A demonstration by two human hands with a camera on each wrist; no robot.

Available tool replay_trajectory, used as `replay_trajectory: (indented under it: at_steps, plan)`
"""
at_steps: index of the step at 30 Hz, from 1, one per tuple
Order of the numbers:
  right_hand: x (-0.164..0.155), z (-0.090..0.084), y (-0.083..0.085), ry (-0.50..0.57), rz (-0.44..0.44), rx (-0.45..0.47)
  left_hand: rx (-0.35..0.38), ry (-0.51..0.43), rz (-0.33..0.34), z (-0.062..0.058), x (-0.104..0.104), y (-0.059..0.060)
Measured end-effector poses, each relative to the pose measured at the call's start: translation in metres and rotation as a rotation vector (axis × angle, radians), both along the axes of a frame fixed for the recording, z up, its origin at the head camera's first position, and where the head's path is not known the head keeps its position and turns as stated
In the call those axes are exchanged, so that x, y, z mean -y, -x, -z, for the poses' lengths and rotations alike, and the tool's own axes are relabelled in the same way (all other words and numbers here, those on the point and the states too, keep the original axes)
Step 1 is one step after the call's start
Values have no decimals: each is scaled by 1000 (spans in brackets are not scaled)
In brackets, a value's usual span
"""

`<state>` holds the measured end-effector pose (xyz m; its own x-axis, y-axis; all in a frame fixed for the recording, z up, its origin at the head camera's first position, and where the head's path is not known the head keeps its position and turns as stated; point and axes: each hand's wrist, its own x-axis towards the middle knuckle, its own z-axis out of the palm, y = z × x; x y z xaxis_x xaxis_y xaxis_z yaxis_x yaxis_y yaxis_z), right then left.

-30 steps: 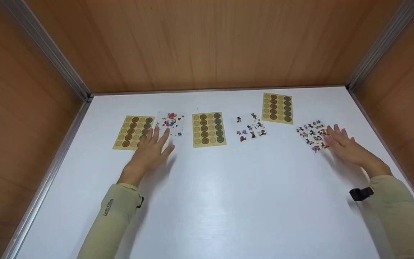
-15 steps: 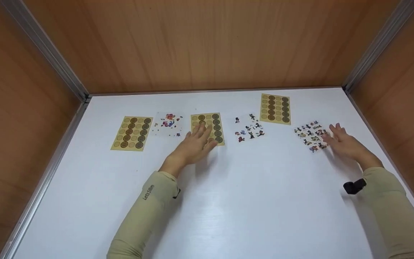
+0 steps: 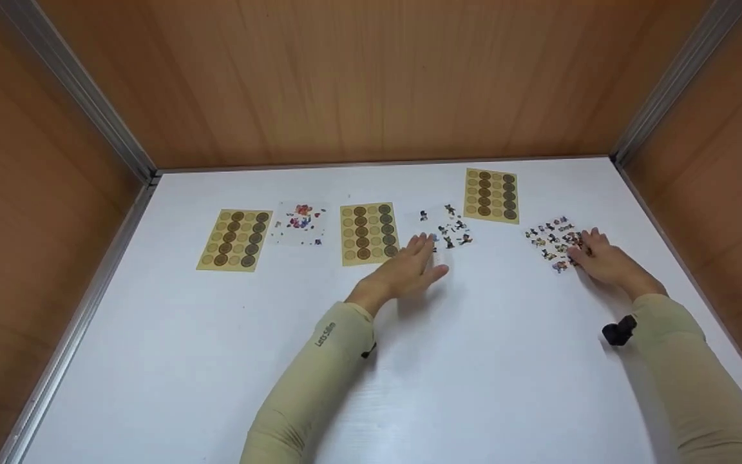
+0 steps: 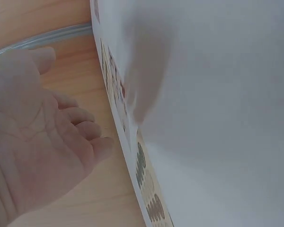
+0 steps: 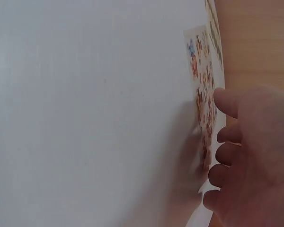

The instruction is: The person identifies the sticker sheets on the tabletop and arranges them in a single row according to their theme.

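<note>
**Hands over the sticker sheets**

Left hand (image 3: 413, 267) stretched flat, fingers straight and loosely together, hovering just left of the middle cartoon sticker sheet (image 3: 446, 229), fingertips at its lower left corner. Right hand (image 3: 596, 258) resting on the rightmost cartoon sticker sheet (image 3: 551, 241), fingers slightly bent. Moved rightward off the gold seal sheet (image 3: 368, 233) half a second ago: left hand. Barely shifted: right hand.

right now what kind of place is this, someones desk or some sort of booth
Probably a small enclosed work booth, not a home desk: a bare white table boxed in by wood-grain walls with metal corner strips, and sticker sheets laid out in a row.
</note>
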<state>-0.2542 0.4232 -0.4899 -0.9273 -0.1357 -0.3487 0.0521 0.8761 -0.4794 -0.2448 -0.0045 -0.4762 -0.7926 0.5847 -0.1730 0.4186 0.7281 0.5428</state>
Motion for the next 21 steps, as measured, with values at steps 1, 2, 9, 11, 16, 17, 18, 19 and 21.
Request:
replay_trajectory:
  at_steps: [1,2,9,11,16,17,18,19,21]
  plan:
    - [2,1,0,-12,-8,-1,-4,7,7,2,-6,0]
    - [4,1,0,-22,-16,1,-10,17,11,4,-12,0]
    - [15,-3,-1,-84,-63,11,-53,88,31,13,-52,-2]
    - [18,-5,-2,-96,-72,4,-49,88,45,13,-62,-3]
    - [27,-5,-3,-110,-73,-8,-9,105,60,15,-86,-3]
    - [28,-5,-4,-110,-74,-10,-4,116,55,16,-90,-3]
    - [29,-4,-4,-110,-74,-11,-5,126,50,18,-95,-3]
    - [30,-3,-5,-110,-74,-12,-11,139,47,19,-99,-2]
    - [32,-2,-7,-113,-77,-14,-28,162,40,22,-109,-2]
